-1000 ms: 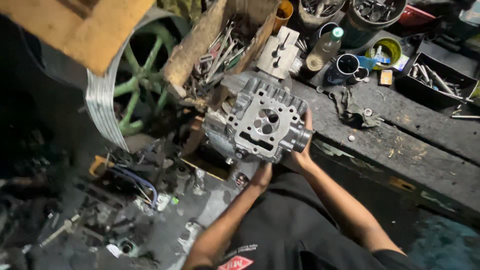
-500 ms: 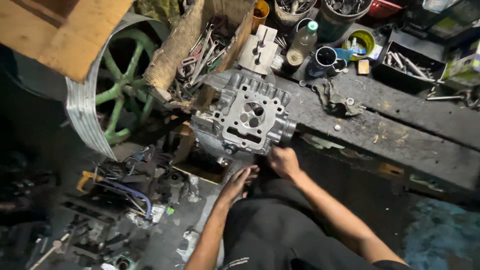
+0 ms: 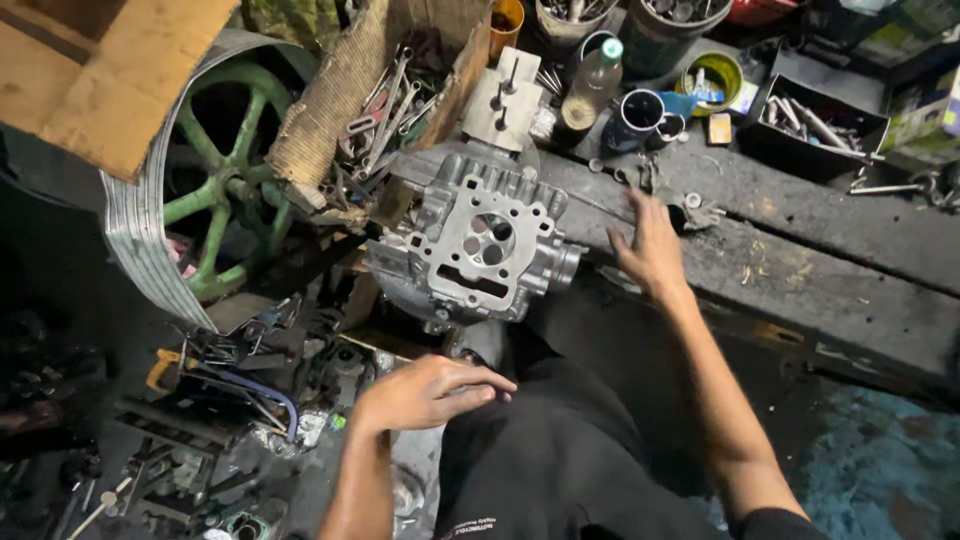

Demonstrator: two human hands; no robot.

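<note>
Right, big green spoked wheel [image 3: 215,195] with its ribbed metal rim sits far left, dark wooden bench [image 3: 800,250] runs across right. Grey cylinder head [image 3: 475,245] rests at the bench's left edge, untouched. Right hand [image 3: 650,250] hovers open over the bench just right of it, fingers spread, empty. Left hand [image 3: 425,392] rests loosely curled on the knee below, holding nothing. Wrenches [image 3: 385,110] piled behind the head.

An engine cylinder head [image 3: 475,245] sits on a workbench edge [image 3: 800,270], a spoked wheel [image 3: 205,215] to its left, tool containers [image 3: 810,120] behind
</note>
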